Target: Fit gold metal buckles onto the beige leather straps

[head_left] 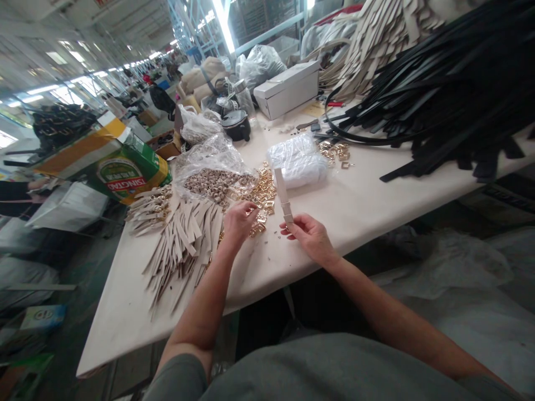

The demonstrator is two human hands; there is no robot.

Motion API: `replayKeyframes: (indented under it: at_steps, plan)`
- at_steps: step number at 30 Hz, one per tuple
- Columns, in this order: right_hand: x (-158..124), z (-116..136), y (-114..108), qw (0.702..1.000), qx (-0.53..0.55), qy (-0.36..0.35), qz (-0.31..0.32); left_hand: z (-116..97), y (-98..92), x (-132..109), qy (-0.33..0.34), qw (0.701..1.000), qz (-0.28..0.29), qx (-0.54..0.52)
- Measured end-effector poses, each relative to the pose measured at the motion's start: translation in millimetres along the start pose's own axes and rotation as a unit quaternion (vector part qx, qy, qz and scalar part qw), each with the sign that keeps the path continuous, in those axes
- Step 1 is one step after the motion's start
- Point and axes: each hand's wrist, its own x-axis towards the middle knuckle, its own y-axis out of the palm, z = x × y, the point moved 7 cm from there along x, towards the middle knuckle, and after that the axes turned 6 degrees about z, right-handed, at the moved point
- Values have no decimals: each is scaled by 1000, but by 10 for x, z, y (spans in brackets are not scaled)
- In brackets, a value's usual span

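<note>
My right hand point(310, 236) pinches the lower end of a beige strap point(283, 192), which stands upright above the white table point(355, 206). To its left, my left hand point(239, 221) reaches with curled fingers into a scatter of gold metal buckles point(263, 195) and pinches at one of them. A pile of finished beige straps with gold fittings point(179, 236) lies left of that hand. Just behind the buckles sits a clear bag of small beige rings point(215, 181).
A white plastic bag point(298, 159) and more gold buckles point(336, 151) lie further back. Black straps point(451, 94) and beige straps point(376, 39) are heaped at the right rear. A white box point(288, 89), a black pot point(236, 125) and a green carton point(125, 172) stand nearby.
</note>
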Motion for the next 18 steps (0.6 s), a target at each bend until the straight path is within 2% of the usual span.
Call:
replayKeyframes:
  at_steps: [3,6,12,18]
  plan:
    - [-17,-2,33,1000,2,14,18,78,73,237,-7,989,56,134]
    - [-31,18,49,1000,2,17,21,125,151,330,-24,977,88,192]
    - [-24,43,64,1000,-24,2,19,183,163,347,-35,983,92,156]
    - [-28,56,75,998,-58,-17,23,278,66,272,-37,990,28,131]
